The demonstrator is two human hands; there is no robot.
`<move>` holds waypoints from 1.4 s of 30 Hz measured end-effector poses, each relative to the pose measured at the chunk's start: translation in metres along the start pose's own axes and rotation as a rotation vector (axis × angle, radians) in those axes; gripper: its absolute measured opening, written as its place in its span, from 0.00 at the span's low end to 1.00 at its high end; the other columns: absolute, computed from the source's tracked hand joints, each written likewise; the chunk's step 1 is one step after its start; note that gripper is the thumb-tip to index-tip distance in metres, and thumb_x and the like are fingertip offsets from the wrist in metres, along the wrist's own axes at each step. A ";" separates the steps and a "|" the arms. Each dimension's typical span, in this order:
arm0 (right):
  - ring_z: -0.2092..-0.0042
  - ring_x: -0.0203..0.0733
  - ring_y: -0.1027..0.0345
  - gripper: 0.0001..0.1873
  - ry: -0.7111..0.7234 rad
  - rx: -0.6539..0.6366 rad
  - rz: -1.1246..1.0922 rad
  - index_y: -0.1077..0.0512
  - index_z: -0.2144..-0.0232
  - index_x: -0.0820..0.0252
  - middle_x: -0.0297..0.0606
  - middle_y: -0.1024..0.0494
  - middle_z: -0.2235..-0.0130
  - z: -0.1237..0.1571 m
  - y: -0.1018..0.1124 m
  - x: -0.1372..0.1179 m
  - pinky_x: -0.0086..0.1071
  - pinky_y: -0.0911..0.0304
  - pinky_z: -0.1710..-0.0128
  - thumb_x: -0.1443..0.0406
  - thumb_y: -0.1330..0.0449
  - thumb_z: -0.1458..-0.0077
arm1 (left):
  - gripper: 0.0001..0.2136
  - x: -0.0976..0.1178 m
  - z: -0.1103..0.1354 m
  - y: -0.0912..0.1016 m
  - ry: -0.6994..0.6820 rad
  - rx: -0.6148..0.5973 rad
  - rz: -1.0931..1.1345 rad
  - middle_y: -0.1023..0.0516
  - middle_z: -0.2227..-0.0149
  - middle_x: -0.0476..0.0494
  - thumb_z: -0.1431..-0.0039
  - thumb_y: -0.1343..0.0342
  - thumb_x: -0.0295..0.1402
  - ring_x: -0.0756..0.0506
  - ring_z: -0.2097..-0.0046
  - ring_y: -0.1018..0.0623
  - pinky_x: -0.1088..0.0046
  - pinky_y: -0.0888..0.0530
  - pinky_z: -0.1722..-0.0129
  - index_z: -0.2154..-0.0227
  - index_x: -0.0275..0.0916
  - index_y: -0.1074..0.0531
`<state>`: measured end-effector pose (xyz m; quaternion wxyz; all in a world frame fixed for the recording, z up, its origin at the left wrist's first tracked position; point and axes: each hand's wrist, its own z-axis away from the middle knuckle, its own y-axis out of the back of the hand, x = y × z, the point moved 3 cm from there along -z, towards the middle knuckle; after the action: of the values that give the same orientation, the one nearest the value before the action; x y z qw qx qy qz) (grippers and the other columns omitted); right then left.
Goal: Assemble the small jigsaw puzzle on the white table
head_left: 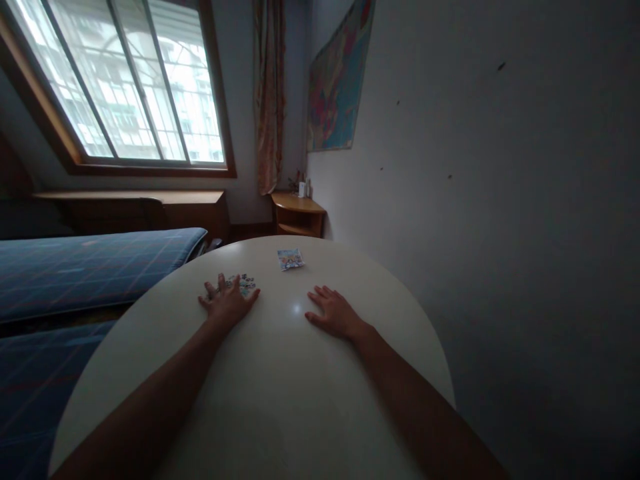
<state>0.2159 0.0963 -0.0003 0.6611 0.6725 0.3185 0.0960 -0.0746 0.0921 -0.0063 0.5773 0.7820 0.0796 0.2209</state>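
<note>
My left hand (227, 301) is spread over a heap of small loose pieces (246, 284), which look like jigsaw puzzle pieces in dark, white and greenish colours. The palm and fingers hide part of the heap. To the right, my right hand (333, 312) lies flat on the white round table (285, 387), fingers stretched out and holding nothing. Beyond both hands, near the far edge, lies a small colourful printed picture or packet (291, 259); which of the two I cannot tell. Neither hand touches it.
Along the right runs a pale wall (480, 267) with a map (337, 87) on it. Blue plaid mattresses (100, 270) lie left of the table. Behind stand a wooden corner shelf (299, 203), a curtain (269, 100) and a barred window (135, 87) above a desk (190, 197).
</note>
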 end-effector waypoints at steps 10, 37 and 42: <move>0.30 0.54 0.57 0.40 -0.002 -0.007 0.016 0.42 0.34 0.59 0.46 0.46 0.31 0.001 0.000 -0.001 0.48 0.60 0.33 0.44 0.50 0.40 | 0.43 0.001 -0.027 -0.008 0.080 -0.104 -0.023 0.49 0.31 0.27 0.47 0.59 0.65 0.18 0.33 0.51 0.32 0.51 0.42 0.34 0.43 0.42; 0.35 0.50 0.43 0.27 0.111 0.123 -0.066 0.32 0.42 0.61 0.48 0.32 0.38 -0.002 0.001 0.005 0.47 0.51 0.35 0.58 0.42 0.42 | 0.28 0.100 0.081 -0.007 -0.886 -0.342 0.266 0.46 0.30 0.41 0.33 0.57 0.48 0.36 0.30 0.51 0.52 0.50 0.33 0.33 0.45 0.44; 0.38 0.48 0.38 0.27 0.235 0.123 -0.118 0.31 0.42 0.63 0.48 0.28 0.41 0.006 0.009 0.005 0.43 0.46 0.37 0.62 0.42 0.44 | 0.22 0.095 0.077 0.005 -0.795 -0.301 0.641 0.36 0.35 0.39 0.32 0.59 0.40 0.42 0.35 0.37 0.60 0.40 0.36 0.38 0.39 0.38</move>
<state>0.2255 0.0953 0.0058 0.5814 0.6760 0.4378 0.1154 0.0426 0.0595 0.0044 0.5725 0.6988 -0.4210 0.0816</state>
